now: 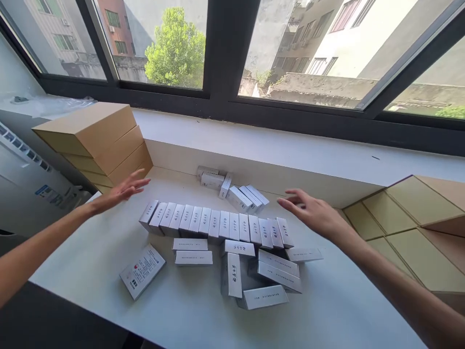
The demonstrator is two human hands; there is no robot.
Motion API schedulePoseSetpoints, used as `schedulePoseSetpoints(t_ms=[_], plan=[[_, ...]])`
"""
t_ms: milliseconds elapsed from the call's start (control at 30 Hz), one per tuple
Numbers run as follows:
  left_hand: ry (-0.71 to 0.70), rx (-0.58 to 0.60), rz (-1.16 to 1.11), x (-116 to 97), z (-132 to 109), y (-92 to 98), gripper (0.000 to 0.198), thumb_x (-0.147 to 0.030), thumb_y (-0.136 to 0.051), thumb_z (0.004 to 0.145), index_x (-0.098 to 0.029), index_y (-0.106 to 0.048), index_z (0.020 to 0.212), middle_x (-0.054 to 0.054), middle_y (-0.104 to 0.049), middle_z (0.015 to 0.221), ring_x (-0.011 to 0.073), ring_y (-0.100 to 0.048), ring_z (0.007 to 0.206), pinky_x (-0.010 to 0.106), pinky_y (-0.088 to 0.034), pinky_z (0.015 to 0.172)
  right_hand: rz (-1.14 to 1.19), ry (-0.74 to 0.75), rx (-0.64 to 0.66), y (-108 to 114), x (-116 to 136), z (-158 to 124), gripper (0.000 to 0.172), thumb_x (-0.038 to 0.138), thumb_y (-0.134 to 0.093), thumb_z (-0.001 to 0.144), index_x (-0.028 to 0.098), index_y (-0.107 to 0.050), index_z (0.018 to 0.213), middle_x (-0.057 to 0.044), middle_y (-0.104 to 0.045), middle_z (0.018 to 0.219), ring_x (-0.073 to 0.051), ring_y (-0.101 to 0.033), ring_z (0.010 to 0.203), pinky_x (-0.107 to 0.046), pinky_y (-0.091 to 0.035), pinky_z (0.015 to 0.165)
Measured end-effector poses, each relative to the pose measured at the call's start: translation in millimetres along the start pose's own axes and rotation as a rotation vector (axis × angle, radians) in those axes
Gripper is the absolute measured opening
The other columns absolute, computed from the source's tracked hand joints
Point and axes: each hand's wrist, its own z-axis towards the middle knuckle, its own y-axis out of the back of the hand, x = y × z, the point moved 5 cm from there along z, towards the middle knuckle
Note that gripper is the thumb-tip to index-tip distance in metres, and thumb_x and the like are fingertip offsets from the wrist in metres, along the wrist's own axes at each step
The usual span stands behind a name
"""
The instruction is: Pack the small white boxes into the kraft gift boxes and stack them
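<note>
Well, table [196, 320]: smooth, white, its far side at twelve.
Brown box stack [119, 145]: matte cardboard blocks, at ten.
Box row [214, 224]: mid-table; slim, crisp-edged white boxes side by side, row running nine to three, printed strips roughly twelve to six.
Right hand [312, 213]: off the row's three o'clock end, thumb and fingers parted.
Left hand [123, 190]: ten o'clock from the row, fingers spread in air.
Loose white box [142, 271]: flat at seven, long axis toward half past one.
</note>
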Motion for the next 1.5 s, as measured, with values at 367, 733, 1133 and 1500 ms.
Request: schedulePoseSetpoints(t_ms=[367, 733, 1133, 1500], plan=[[-0.369, 0.323, 0.663, -96.8, 162.2, -182.9, 0.067, -0.034, -0.069, 0.086, -0.019, -0.045, 0.146, 0.02, -0.046, 0.147, 0.0374, -0.042, 0.137, 0.054, -0.035, 0.111, -0.033, 0.342, -0.085, -12.9, 119.6, 65.8, 0.036, 0.047, -0.05, 0.097, 0.019, -0.066, 0.112, -0.014, -0.069, 0.119, -0.029, -0.062, 0.11, -0.042, -0.049, 0.093], [-0.205, -0.04, 0.328, -48.6, -134.2, -35.8, 0.053, -0.053, -0.053, 0.092, -0.051, -0.043, 0.144, -0.005, -0.053, 0.145, 0.0302, -0.055, 0.129, 0.052, -0.049, 0.108, -0.078, 0.537, -0.09, -73.2, 1.2, -166.8, 0.045, 0.029, -0.047, 0.094, 0.026, -0.055, 0.138, -0.012, -0.054, 0.147, -0.033, -0.053, 0.133, -0.051, -0.052, 0.099], [-0.19, 0.139, 0.427, -41.0, -216.1, -130.4, 0.06, -0.029, -0.058, 0.09, -0.036, -0.045, 0.148, 0.008, -0.034, 0.161, 0.0362, -0.032, 0.148, 0.056, -0.041, 0.115, -0.073, 0.204, -0.034, -107.9, -32.2, -196.6, 0.058, 0.041, -0.056, 0.079, 0.022, -0.049, 0.133, -0.015, -0.067, 0.119, -0.035, -0.067, 0.104, -0.042, -0.058, 0.069], [0.138, 0.046, -0.224, -155.1, -180.0, -119.3, 0.068, -0.055, -0.027, 0.096, -0.04, -0.005, 0.159, -0.001, -0.033, 0.162, 0.0357, -0.054, 0.13, 0.045, -0.06, 0.088, 0.252, -0.221, -0.122, -29.6, -40.8, -218.7, 0.076, 0.076, -0.049, 0.077, 0.028, -0.037, 0.136, -0.014, -0.069, 0.117, -0.037, -0.068, 0.096, -0.044, -0.055, 0.073]])
